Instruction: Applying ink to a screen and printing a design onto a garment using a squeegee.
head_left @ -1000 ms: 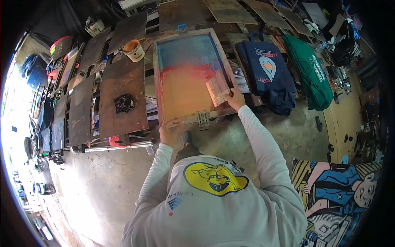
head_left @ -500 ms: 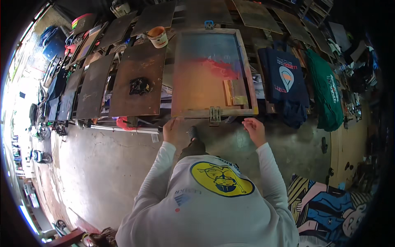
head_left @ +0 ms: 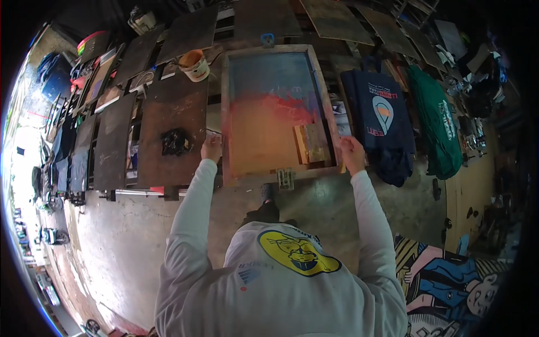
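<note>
A wooden-framed printing screen (head_left: 227, 101) lies on the rack in front of me, its mesh blue-grey at the far end, red across the middle and orange nearer me. My left hand (head_left: 211, 149) is closed at the frame's left side, close to the near corner. At the opposite side, my right hand (head_left: 352, 154) has its fingers curled against the frame's right edge. Fingertips of both hands are partly hidden. A wood-handled squeegee (head_left: 303, 145) rests inside the frame at the near right. A metal hinge clamp (head_left: 286, 179) sits on the near edge, a blue clamp (head_left: 267, 39) on the far edge.
Left of the screen, a dark board (head_left: 168, 112) carries a crumpled black cloth (head_left: 176, 141); an orange-stained bucket (head_left: 194, 66) stands near its far end. Navy bags (head_left: 382, 112) and green bags (head_left: 435, 121) lie to the right. More dark boards line the far side.
Both hands have moved forward from below the near edge to the two sides of the frame. My view has shifted slightly, so the rack appears lower and farther left.
</note>
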Demonstrator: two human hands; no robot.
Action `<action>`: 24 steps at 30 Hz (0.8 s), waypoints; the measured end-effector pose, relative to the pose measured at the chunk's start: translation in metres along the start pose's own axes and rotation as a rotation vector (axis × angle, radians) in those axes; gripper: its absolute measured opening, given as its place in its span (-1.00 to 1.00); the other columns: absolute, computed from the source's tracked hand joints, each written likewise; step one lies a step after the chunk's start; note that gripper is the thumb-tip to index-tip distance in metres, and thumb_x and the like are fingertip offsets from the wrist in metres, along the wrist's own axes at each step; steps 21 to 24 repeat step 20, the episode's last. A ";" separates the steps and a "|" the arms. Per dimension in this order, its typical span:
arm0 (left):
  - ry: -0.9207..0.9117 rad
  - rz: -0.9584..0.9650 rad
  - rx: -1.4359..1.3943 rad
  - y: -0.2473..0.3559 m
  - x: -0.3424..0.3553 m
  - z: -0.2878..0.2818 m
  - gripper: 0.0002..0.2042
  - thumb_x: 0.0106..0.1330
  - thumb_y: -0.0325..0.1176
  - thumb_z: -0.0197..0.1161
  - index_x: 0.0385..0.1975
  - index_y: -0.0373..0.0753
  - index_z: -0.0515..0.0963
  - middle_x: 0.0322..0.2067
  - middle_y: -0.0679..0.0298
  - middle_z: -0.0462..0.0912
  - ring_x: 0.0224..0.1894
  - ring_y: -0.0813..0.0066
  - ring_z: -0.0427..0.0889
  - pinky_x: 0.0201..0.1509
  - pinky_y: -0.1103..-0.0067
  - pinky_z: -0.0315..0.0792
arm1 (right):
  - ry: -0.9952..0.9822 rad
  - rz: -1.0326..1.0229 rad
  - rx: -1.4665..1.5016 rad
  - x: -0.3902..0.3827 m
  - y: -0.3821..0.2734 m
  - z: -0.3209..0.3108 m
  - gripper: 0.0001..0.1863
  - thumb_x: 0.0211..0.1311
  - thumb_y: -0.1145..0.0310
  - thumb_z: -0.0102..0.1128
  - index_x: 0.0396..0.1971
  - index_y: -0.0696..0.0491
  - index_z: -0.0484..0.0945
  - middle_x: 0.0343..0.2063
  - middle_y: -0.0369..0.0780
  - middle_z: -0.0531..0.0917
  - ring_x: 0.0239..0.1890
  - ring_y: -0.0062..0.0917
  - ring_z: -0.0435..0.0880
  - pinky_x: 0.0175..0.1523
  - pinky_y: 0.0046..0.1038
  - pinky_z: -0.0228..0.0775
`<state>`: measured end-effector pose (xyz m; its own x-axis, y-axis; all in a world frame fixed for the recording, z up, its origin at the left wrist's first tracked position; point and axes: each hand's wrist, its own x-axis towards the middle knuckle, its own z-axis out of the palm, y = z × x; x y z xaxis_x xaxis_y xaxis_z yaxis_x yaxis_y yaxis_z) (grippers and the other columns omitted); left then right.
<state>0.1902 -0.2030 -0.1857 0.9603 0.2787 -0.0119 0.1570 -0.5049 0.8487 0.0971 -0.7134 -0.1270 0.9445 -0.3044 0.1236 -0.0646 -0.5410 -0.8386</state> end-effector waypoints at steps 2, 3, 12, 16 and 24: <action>-0.090 -0.123 0.174 -0.057 0.048 -0.025 -0.46 0.37 0.14 0.04 0.04 -0.21 0.57 -0.07 -0.01 0.69 0.05 -0.04 0.63 0.12 0.22 0.45 | -0.027 -0.078 -0.040 0.039 -0.023 0.036 -0.63 0.31 0.20 0.27 -0.02 0.13 0.55 -0.21 -0.14 0.73 -0.24 -0.47 0.69 -0.09 -0.44 0.52; -0.105 -0.128 0.166 -0.063 0.057 -0.012 -0.46 0.37 0.14 0.04 0.04 -0.21 0.57 -0.07 -0.01 0.69 0.05 -0.04 0.63 0.12 0.22 0.45 | 0.001 -0.102 -0.122 0.053 -0.018 0.045 -0.57 0.32 0.12 0.26 0.03 0.12 0.52 -0.15 -0.11 0.72 -0.17 -0.37 0.70 -0.04 -0.39 0.51; -0.022 -0.080 0.235 -0.031 0.086 0.062 -0.35 0.44 0.19 -0.11 -0.11 -0.43 0.56 -0.09 -0.33 0.60 0.04 -0.25 0.58 0.11 0.11 0.41 | 0.004 0.124 -0.319 0.118 0.035 0.092 -0.36 0.44 -0.20 -0.23 0.06 0.11 0.47 -0.09 0.15 0.64 -0.05 0.14 0.60 0.07 0.01 0.41; -0.074 -0.097 0.094 -0.020 0.081 0.052 -0.36 0.43 0.17 -0.07 -0.14 -0.44 0.57 -0.17 -0.27 0.63 -0.05 -0.21 0.62 0.02 0.19 0.44 | -0.024 0.237 -0.485 0.120 0.034 0.108 -0.29 0.43 -0.28 -0.29 -0.05 0.12 0.52 -0.24 0.19 0.65 -0.11 0.19 0.59 0.01 0.10 0.38; -0.052 -0.132 -0.025 -0.030 0.083 0.050 -0.34 0.41 0.21 -0.04 -0.11 -0.43 0.57 -0.20 -0.19 0.66 -0.06 -0.07 0.66 0.02 0.28 0.44 | -0.043 0.237 -0.466 0.120 0.036 0.107 -0.23 0.38 -0.36 -0.28 -0.04 0.11 0.53 -0.21 0.17 0.66 -0.11 0.17 0.60 0.03 0.07 0.40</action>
